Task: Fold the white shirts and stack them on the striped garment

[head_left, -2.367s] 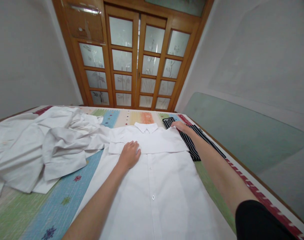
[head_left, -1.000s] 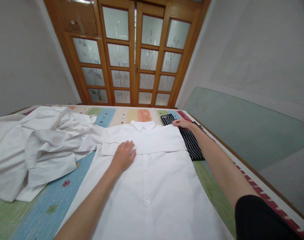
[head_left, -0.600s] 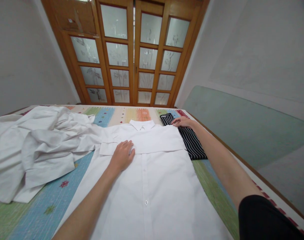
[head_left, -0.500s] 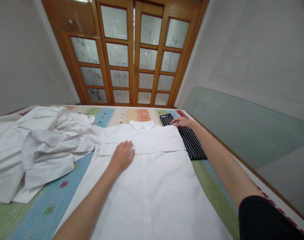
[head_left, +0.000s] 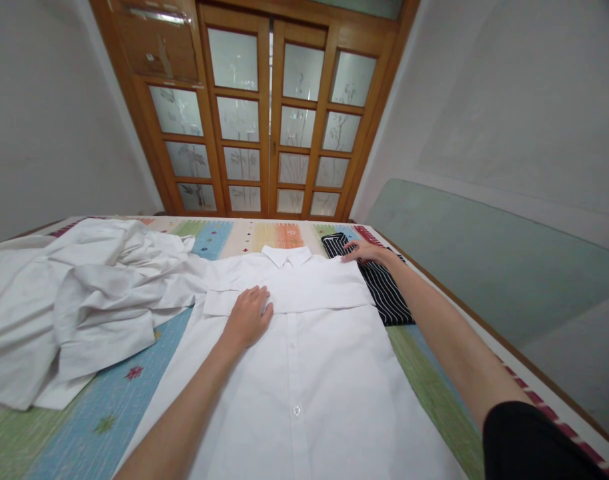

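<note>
A white button-up shirt (head_left: 329,373) lies spread with its collar at the far end. One sleeve (head_left: 324,293) is folded straight across the chest. My left hand (head_left: 249,315) rests flat on that sleeve near the middle, fingers stretched out and slightly curved. At the shirt's right shoulder is my right hand (head_left: 363,252), its fingertips touching the shoulder edge, with thumb and fingers apart. Beneath and beside that hand lies a folded black cloth with white stripes (head_left: 387,290), partly covered by my forearm.
A rumpled heap of white cloth (head_left: 104,300) lies to the left, touching the shirt's left sleeve. Everything rests on a multicoloured striped cover (head_left: 149,393). Wooden doors with glass panes (head_left: 269,120) stand beyond the far edge, and walls rise on both sides.
The view has tilted up slightly, so everything sits a little lower. My right hand has shifted slightly at the shoulder edge, its fingers more spread. My left hand stays on the folded sleeve.
</note>
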Tool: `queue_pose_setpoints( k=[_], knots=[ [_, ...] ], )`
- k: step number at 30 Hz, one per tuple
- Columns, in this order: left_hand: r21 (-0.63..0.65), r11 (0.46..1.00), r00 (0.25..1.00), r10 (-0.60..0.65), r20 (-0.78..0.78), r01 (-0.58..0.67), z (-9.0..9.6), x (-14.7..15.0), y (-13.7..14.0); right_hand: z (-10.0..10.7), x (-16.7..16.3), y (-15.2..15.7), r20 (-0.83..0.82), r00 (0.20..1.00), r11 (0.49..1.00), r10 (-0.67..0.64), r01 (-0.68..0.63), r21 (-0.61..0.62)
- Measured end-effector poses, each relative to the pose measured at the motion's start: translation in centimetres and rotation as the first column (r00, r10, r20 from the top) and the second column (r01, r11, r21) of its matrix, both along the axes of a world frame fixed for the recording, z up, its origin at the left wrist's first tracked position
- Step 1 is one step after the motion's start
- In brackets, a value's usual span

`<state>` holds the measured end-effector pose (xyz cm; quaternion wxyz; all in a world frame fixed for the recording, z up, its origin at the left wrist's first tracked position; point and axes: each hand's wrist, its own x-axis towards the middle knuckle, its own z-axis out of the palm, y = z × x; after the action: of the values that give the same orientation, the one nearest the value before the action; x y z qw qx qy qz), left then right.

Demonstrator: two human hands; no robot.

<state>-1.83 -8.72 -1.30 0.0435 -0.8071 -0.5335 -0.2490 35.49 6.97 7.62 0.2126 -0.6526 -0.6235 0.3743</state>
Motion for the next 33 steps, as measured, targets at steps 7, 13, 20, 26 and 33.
queue_pose_setpoints(
  k=[7, 13, 20, 26, 33],
  knots=[
    [-0.001, 1.0, 1.0, 0.0, 0.02, 0.0, 0.1, 0.1, 0.0, -0.6, -0.5, -0.6, -0.305, 0.946, 0.981, -0.109, 0.151, 0.118],
    [-0.009, 1.0, 1.0, 0.001, 0.013, -0.001, 0.2, 0.0, 0.0, -1.0, -1.4, -1.5, -0.211, 0.923, 0.944, -0.322, 0.328, -0.005],
    [-0.009, 1.0, 1.0, 0.008, -0.001, -0.008, 0.4, 0.2, 0.0, -1.1, -2.8, -3.2, -0.198, 0.911, 0.933, -0.361, 0.352, -0.078],
    [-0.027, 1.0, 1.0, 0.006, -0.01, -0.007, 0.8, 0.2, -0.3, -1.5, -3.4, -3.7, -0.35, 0.829, 0.897, -0.437, 0.432, -0.097],
    [-0.018, 1.0, 1.0, -0.009, 0.026, 0.009, 0.6, 0.1, -0.2, -1.8, -3.7, -4.4, -0.336, 0.814, 0.858, -0.474, 0.513, 0.032]
  ],
)
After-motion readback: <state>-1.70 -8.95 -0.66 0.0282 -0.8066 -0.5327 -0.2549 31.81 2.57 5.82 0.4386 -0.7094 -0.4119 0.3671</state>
